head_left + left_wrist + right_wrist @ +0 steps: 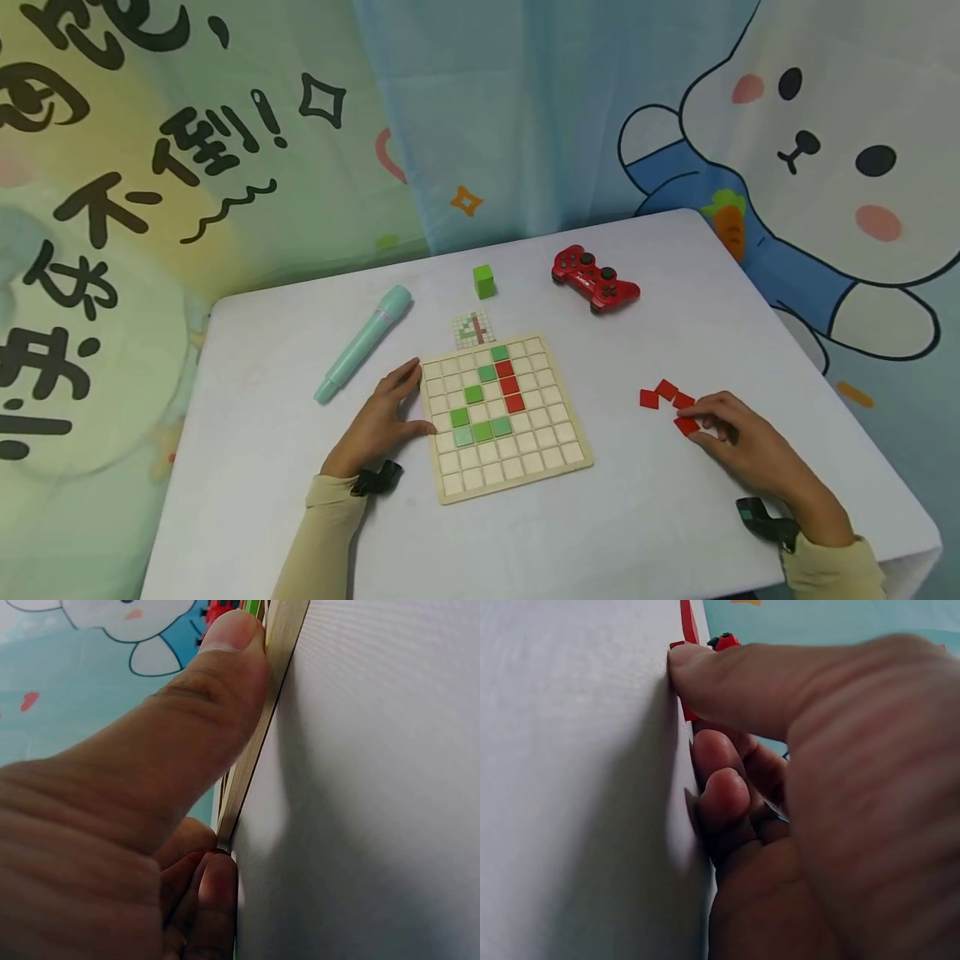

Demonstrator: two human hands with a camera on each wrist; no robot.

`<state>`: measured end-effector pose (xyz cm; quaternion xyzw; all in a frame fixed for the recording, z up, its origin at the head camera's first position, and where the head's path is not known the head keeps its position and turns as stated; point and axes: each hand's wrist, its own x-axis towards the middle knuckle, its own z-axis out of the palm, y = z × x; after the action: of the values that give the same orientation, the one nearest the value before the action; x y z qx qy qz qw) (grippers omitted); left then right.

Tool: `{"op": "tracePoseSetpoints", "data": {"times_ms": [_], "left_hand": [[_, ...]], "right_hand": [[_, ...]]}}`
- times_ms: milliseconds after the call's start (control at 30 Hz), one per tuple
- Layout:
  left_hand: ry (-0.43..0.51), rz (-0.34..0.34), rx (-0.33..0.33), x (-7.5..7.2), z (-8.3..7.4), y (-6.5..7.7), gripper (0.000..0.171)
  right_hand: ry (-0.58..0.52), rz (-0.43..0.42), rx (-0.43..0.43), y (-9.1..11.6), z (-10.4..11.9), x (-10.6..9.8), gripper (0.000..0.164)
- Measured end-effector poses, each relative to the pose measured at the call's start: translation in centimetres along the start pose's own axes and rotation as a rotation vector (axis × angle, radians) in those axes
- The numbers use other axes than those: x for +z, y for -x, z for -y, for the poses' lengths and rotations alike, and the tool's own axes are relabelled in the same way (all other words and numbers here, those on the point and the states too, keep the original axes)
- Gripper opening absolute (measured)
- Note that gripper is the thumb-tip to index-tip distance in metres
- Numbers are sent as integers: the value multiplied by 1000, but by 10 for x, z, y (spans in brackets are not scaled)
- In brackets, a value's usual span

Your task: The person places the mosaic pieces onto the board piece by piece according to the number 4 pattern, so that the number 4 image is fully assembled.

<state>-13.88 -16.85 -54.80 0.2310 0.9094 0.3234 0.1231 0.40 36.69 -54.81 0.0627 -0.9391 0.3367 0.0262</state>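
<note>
My left hand [380, 423] touches the left edge of a square wooden grid board [448, 488], thumb and fingers spread along that side. Green tiles [473, 394] and a short column of red tiles [509, 385] sit in some of the board's cells. In the left wrist view the thumb [225, 682] lies against the board's edge. At the right, my right hand [750, 446] pinches a red tile [686, 426] at the table surface between thumb and forefinger. Several more loose red tiles [649, 399] lie beside its fingertips.
Behind the board lies a small pattern card [472, 329]. Beyond that stands a green cube [483, 282], with a red game controller [596, 280] to its right. A mint-green cylindrical pen-like object [363, 344] lies left of the board. A printed curtain [525, 125] hangs behind the white table.
</note>
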Motion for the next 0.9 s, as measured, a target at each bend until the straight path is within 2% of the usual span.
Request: {"op": "tracePoseSetpoints", "data": {"times_ms": [333, 433, 533, 667, 900], "left_hand": [[11, -3, -2, -3, 4, 1, 110], [7, 1, -3, -2, 4, -1, 110], [5, 2, -8, -1, 3, -2, 110], [0, 6, -5, -1, 1, -3, 110], [-2, 2, -8, 0, 0, -1, 110]], "right_hand": [[34, 7, -16, -11, 5, 1, 38], [28, -7, -75, -15, 13, -1, 41], [35, -18, -157, -24, 28, -2, 46], [47, 11, -224, -42, 55, -1, 44], [-38, 181, -340, -80, 99, 24, 35]]}}
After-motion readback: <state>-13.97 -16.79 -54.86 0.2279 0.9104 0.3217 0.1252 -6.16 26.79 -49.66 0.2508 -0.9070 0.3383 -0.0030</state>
